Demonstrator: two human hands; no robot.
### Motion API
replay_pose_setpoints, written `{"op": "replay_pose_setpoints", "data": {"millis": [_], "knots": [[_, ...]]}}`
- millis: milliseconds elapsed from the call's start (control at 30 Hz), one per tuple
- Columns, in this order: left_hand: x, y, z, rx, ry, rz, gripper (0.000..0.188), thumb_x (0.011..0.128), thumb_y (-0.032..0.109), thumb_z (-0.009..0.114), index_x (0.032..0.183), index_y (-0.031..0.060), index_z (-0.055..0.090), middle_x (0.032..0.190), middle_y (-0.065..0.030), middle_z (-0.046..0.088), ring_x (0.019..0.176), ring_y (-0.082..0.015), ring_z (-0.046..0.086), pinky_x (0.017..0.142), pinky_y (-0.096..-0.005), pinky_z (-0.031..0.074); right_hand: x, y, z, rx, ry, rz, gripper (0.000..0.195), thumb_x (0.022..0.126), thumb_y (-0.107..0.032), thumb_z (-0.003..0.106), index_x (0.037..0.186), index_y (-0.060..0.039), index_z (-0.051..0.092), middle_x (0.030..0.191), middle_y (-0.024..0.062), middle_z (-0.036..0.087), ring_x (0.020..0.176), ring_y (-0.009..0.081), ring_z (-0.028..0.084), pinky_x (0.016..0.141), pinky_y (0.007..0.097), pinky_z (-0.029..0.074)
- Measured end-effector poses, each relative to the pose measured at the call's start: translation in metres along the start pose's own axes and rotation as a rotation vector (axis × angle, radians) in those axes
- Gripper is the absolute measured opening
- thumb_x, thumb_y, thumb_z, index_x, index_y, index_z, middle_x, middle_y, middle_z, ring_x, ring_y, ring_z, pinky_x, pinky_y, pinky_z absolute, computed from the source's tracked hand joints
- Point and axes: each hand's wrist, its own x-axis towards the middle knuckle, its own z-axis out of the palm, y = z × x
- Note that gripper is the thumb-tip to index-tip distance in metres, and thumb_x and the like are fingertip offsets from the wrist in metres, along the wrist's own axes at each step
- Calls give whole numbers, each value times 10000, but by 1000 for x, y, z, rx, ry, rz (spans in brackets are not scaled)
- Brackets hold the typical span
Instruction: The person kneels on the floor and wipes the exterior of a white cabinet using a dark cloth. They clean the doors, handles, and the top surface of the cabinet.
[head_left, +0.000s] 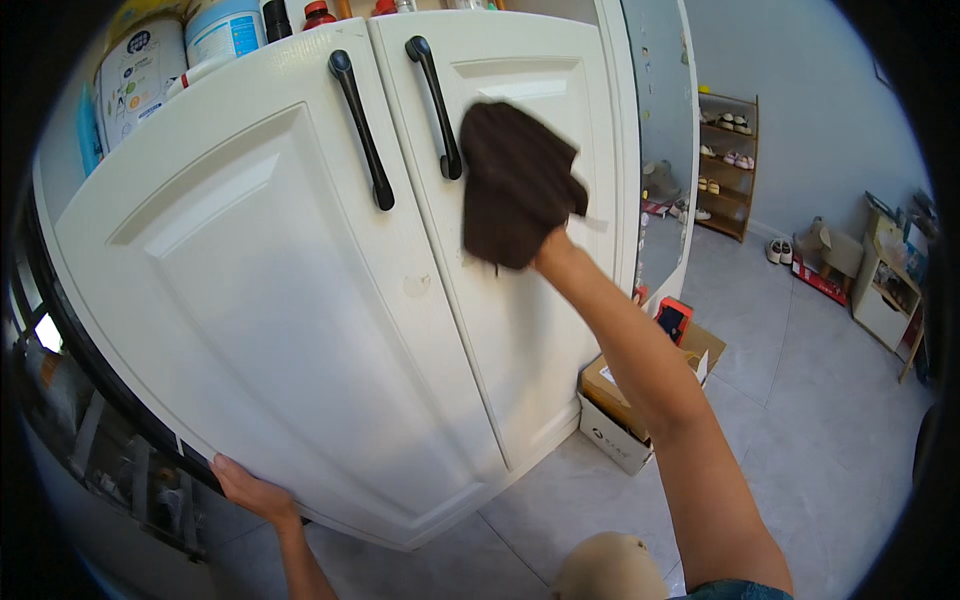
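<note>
A dark brown cloth (517, 184) covers most of my right hand (551, 246) and lies against the right door (525, 322) of a white cabinet, just right of its black handle (436, 109). My fingers are hidden under the cloth. My left hand (251, 491) rests at the lower left edge of the left door (247, 300), its fingertips partly out of sight. That door also has a black handle (362, 131). Both doors look closed, and a small pale mark (417, 285) shows near the left door's inner edge.
Bottles and tubs (225, 34) stand along the cabinet top. Cardboard boxes (615, 435) sit on the grey tiled floor beside its right side, near a mirror (664, 150). Farther right are a shoe rack (727, 165) and an animal-shaped stool (832, 247). A beige rounded object (611, 566) is below me.
</note>
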Motion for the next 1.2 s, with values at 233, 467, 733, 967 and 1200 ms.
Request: {"op": "replay_pose_setpoints", "data": {"millis": [233,467,733,967,1200], "knots": [[6,-7,-8,40,2,25,496,1061,336,318,1048,-111,531,923,-241,591,819,-319,533,778,-408,440,24,-8,-10,141,38,-67,711,817,-190,693,1456,-65,407,1472,166,429,1346,361,410,1134,446,317],[6,2,-10,38,-24,44,526,1061,355,315,1110,-123,528,947,-238,606,824,-313,556,774,-408,456,129,20,-15,296,-64,-105,588,857,-197,680,1397,-85,477,1375,120,535,1217,278,528,1072,388,407],[0,-7,0,-72,-18,-9,497,1066,365,319,1070,-88,523,922,-172,589,829,-250,535,782,-366,443,116,80,-5,-92,294,41,533,937,-262,590,1400,-55,427,1363,173,509,1246,338,485,1102,405,351],[0,-2,-3,-99,-106,-61,589,1067,385,311,1298,-139,447,1107,-240,605,958,-280,575,844,-363,468,121,8,-32,-111,136,-305,454,823,-132,659,1265,-60,580,1241,154,608,1127,331,570,1030,416,419],[7,-16,-11,34,-27,12,538,1061,371,309,1080,-116,536,930,-243,596,826,-312,547,796,-408,456,113,48,-25,44,52,-240,504,918,-178,595,1393,-58,476,1437,169,465,1344,366,400,1166,431,275]]}}
